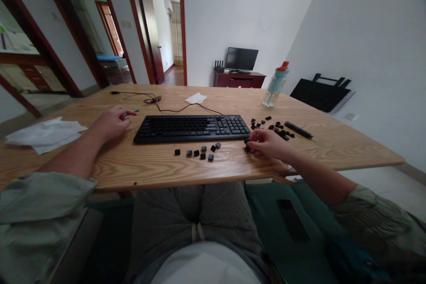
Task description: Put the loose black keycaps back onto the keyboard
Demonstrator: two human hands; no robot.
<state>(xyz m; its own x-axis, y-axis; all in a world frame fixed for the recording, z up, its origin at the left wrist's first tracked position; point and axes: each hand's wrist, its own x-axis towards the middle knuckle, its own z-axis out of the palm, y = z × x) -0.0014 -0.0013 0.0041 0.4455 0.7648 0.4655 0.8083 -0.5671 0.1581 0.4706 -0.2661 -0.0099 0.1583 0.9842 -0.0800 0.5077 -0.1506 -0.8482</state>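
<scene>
A black keyboard (189, 128) lies across the middle of the wooden table, with some keys gone from its left part. My left hand (113, 123) rests on the table to its left, fingers curled around a thin blue stick-like tool (136, 111); most of the tool is hidden. Beside the keyboard's lower right corner, my right hand (266, 144) is closed, its fingertips on a small black keycap (246, 141). Several loose keycaps (203, 156) are spread in front of the keyboard. A pile of more keycaps (282, 133) lies behind my right hand.
A dark bar-shaped object (298, 130) lies right of the pile. Farther back stands a water bottle (276, 84). White tissues (45, 135) lie at the left, another tissue (196, 98) behind the keyboard near its coiled cable (153, 99). A phone (293, 220) rests on the green seat.
</scene>
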